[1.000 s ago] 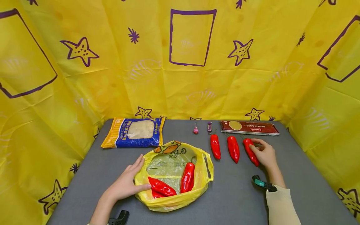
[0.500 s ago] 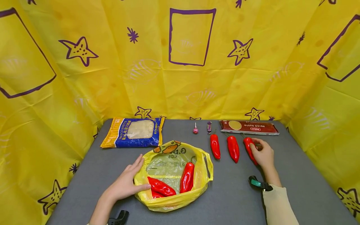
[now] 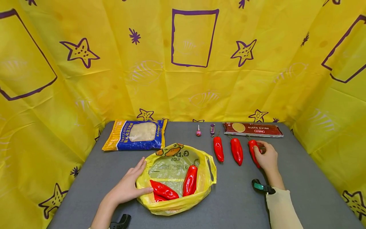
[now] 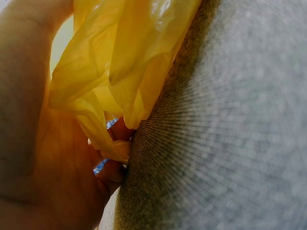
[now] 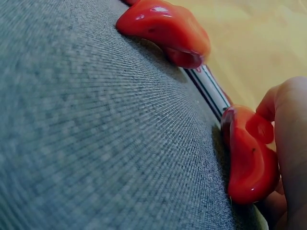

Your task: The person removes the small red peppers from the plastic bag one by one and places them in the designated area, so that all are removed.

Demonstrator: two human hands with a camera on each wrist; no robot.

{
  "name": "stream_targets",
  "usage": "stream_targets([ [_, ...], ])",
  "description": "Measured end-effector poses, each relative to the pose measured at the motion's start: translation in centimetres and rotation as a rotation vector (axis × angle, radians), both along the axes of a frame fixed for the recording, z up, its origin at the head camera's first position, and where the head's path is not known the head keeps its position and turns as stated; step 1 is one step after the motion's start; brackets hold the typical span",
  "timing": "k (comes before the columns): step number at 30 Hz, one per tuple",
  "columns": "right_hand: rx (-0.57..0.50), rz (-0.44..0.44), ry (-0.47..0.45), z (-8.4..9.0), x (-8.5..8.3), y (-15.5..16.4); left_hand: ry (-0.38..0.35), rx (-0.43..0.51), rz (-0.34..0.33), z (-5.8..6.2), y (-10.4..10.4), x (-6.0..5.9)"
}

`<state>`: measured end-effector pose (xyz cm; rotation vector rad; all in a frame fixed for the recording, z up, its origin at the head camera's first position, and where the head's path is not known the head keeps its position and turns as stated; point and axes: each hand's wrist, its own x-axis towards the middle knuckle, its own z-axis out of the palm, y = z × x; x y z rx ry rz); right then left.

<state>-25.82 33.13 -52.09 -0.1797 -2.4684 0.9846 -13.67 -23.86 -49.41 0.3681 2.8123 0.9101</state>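
Observation:
My left hand (image 3: pixel 128 187) grips the left side of a yellow plastic bag (image 3: pixel 171 208), thumb over the rim and fingers along the outside. The bag's mouth gapes upward. Inside lie several glossy red chili peppers, one pepper (image 3: pixel 166 190) on the left and another pepper (image 3: pixel 190 182) leaning at the right. My right hand (image 3: pixel 269 158) pinches the rightmost pepper (image 3: pixel 253 150) on the table from its right side. In the right wrist view this pepper (image 5: pixel 252 160) sits low against the cloth between the fingers. Two more peppers lie to its left, a middle pepper (image 3: pixel 236 151) and a slimmer pepper (image 3: pixel 218 149).
Behind the peppers lies a brown biscuit packet (image 3: pixel 254 129). A wrapped candy (image 3: pixel 213 130) and a lollipop (image 3: pixel 198 132) are left of it. A blue and yellow pasta bag (image 3: pixel 137 135) lies at the back left. Yellow patterned cloth (image 3: pixel 197 89) encloses the grey table (image 3: pixel 228 203).
My right hand and forearm have shifted slightly left around the rightmost pepper, which has turned a little more upright. My left hand and the plastic bag stay as they were.

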Motion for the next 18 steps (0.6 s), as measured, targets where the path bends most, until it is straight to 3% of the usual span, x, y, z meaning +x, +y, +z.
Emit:
stream_targets([
  [18, 0.006, 0.010, 0.026, 0.33, 0.29, -0.06, 0.005, -0.004, -0.005, -0.08, -0.08, -0.07],
])
